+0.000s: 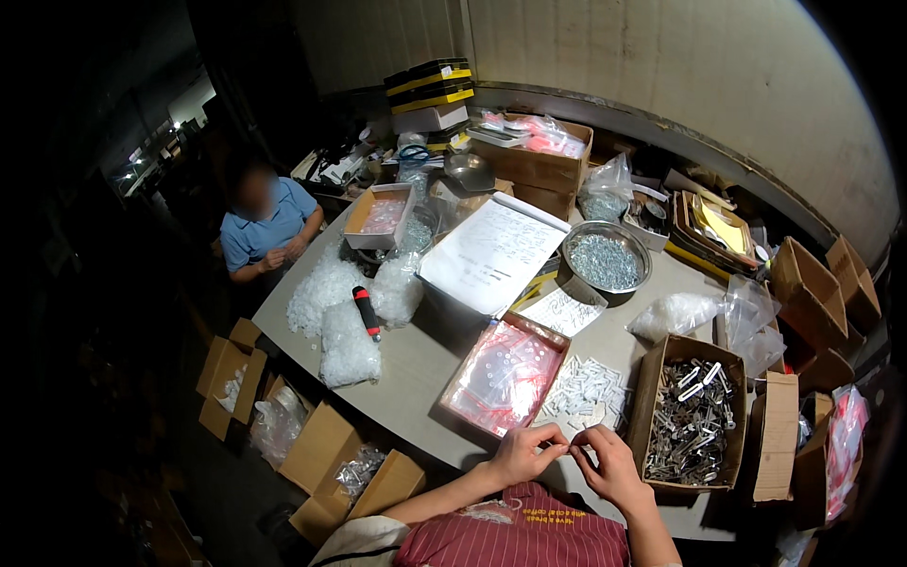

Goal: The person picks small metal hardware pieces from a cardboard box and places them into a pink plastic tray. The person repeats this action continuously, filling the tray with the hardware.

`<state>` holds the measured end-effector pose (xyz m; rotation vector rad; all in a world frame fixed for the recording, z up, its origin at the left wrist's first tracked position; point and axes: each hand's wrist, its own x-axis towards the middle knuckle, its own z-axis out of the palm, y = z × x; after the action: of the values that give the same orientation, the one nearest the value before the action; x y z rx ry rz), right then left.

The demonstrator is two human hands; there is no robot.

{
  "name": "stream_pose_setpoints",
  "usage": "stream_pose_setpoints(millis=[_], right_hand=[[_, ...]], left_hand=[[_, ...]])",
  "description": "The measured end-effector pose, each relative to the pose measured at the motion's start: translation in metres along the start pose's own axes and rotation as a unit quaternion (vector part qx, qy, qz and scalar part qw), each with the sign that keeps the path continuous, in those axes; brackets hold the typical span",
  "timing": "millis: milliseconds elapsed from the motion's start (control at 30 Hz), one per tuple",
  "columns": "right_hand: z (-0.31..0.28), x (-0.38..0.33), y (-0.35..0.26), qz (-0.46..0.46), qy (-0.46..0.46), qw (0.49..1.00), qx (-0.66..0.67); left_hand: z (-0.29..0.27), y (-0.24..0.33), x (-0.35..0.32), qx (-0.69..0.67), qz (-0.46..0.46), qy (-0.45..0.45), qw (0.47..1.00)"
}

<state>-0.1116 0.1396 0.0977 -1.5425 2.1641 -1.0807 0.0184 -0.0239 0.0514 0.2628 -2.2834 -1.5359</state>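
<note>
My left hand [525, 455] and my right hand [607, 465] meet at the front edge of the table, thumbs and forefingers pinched together. Whatever they hold between the fingertips is too small to make out. Just beyond my hands lies a loose pile of small white strips [588, 391]. Left of the pile, an open box [448, 401] holds clear plastic bags with red edges [507, 370]. To the right of my right hand stands a cardboard box [650, 397] full of metal clip-like parts [691, 416].
A steel bowl [646, 281] of small metal pieces and a white written pad [493, 248] stand farther back. Bags of clear plastic pieces [348, 345] and a red-black tool handle [366, 313] lie left. A co-worker [267, 222] sits at far left. Cardboard boxes [326, 444] line the floor.
</note>
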Motion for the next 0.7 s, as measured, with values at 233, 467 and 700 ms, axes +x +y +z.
stream_pose_setpoints(millis=[233,467,700], right_hand=[[-0.002,0.010,-0.012,-0.070,-0.030,0.996,-0.042],[0.010,0.026,-0.016,-0.156,-0.006,0.984,-0.088],[0.027,0.068,-0.022,-0.151,-0.012,0.987,0.045]], left_hand=[[-0.009,-0.003,-0.008,-0.063,-0.042,0.002,0.997],[-0.028,-0.007,-0.019,-0.248,-0.081,0.006,0.965],[-0.072,-0.010,-0.030,-0.431,-0.168,0.085,0.883]])
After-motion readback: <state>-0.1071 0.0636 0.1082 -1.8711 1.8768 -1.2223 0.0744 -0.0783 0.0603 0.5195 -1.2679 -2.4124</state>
